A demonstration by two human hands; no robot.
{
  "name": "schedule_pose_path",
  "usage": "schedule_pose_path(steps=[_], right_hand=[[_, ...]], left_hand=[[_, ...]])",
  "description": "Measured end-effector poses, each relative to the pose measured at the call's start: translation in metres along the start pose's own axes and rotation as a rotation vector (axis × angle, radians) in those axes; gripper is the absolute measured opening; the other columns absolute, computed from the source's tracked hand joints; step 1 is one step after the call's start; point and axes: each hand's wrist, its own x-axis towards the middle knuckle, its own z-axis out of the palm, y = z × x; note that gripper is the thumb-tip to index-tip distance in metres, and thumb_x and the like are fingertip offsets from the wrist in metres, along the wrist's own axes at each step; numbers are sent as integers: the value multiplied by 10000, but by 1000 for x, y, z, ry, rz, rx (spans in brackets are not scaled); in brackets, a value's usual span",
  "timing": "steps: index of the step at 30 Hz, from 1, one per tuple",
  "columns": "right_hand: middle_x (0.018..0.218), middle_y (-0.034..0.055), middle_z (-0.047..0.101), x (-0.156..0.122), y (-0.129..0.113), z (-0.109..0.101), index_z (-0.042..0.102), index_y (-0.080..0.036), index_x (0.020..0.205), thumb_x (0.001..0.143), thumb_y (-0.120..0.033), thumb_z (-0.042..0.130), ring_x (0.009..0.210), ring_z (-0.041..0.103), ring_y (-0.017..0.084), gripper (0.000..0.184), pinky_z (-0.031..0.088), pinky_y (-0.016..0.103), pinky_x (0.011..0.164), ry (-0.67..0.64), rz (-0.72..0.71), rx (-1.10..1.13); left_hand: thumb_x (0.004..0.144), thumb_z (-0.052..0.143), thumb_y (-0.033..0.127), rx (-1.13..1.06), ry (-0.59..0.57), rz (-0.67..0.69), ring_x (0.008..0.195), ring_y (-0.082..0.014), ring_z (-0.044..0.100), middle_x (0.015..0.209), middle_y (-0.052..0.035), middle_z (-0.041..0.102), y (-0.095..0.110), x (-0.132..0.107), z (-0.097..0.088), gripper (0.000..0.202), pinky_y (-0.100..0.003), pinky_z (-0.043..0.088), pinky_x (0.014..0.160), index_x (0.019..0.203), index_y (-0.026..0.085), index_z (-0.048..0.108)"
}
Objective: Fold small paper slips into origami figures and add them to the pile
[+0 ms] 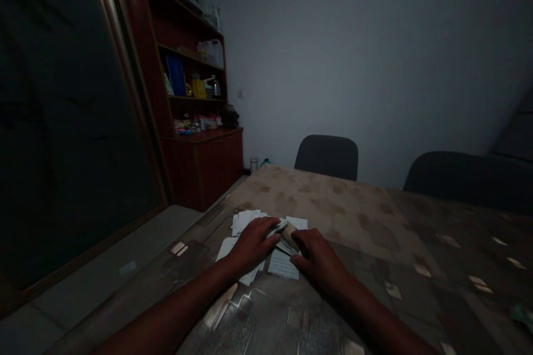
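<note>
Clamped, as far as the dim view allows, in the grip of both left hand [254, 244] and right hand [318, 258]: a stack of slips [286, 238] over loose sheets [249, 219] towards the table's [375, 211] left edge, liable to fan out and scatter should either pinch slacken.

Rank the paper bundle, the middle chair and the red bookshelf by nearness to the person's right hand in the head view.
1. The paper bundle, touching the right hand.
2. The middle chair, across the table.
3. The red bookshelf, far left.
</note>
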Motion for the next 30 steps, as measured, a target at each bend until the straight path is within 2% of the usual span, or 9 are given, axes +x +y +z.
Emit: schedule_pose_path(steps=[4,12,16,20,23,26,30], right_hand=[[1054,113,685,-2,2,0,659,-149,1073,716,-95,687,1001,576,284,362,435,366,867,9,2,9],[1026,87,699,-1,6,-4,677,-158,1067,769,-136,659,978,605,251,299,450,319,840,-3,-8,60],[920,49,712,1,4,-12,712,-174,949,847,-154,580,874,635,208,168,452,269,774,-34,-44,70],[793,32,697,2,1,-12,713,-183,795,883,-148,521,769,630,191,214,437,254,701,-40,-65,44],[763,52,674,4,2,-14,698,-180,766,879,-155,513,755,610,211,218,425,282,689,14,-49,10],[808,81,657,8,6,-28,686,-166,828,839,-135,520,758,595,228,169,428,320,708,89,-33,13],[795,52,655,6,12,-59,662,-191,810,815,-159,527,748,605,211,139,450,315,724,118,-53,105]], left_hand=[[885,551,274,-4,12,-7,1133,-268,590,1202,-122,664,-2,2,1,342,-403,438,991,1204,168,613],[804,661,311,7,-13,30,1132,-274,584,1212,-114,657,1,-2,-2,428,-409,439,985,1214,199,605],[817,653,353,20,-17,56,1125,-281,588,1206,-113,664,4,-3,-3,405,-418,438,982,1189,196,619],[864,594,368,41,-27,102,1093,-268,606,1167,-90,690,7,-1,-4,298,-410,434,981,1110,213,657],[882,573,353,58,-30,137,1075,-266,614,1141,-86,702,8,-1,-3,258,-410,435,972,1071,211,676],[871,593,340,68,-31,173,1046,-268,624,1108,-84,714,8,-1,-3,236,-417,445,956,1043,213,691],[886,571,296,50,-9,195,1057,-259,618,1115,-84,713,6,-1,-2,209,-432,429,983,1029,212,698]])
